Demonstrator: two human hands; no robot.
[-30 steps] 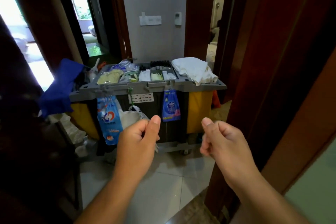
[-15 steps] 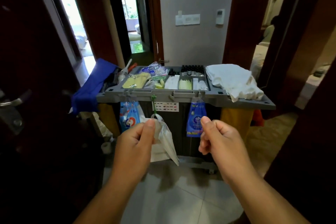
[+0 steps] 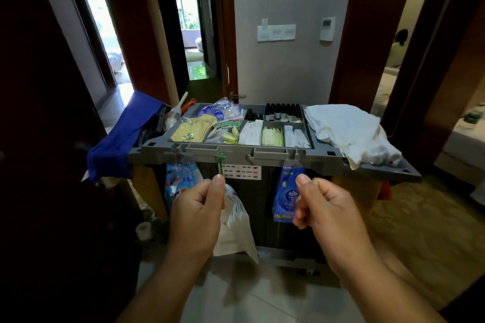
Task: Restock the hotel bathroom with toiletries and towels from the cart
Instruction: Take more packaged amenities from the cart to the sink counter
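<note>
Grey plastic cart [image 3: 236, 151] tray: dark mini bottles [image 3: 282, 111] in rear compartment, white sachets [image 3: 250, 134] and yellow packets [image 3: 193, 130] in front ones. White towels [image 3: 346, 128] on right end. Blue pouch [image 3: 284, 199] hangs below rim, logo unreadable. Left hand [image 3: 196, 215], right hand [image 3: 325, 210] fisted, empty.

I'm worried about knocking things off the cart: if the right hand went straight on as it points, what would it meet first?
Probably the blue packet hanging from the front rim of the cart, just beyond the right hand; the gap between them is hard to judge.
</note>
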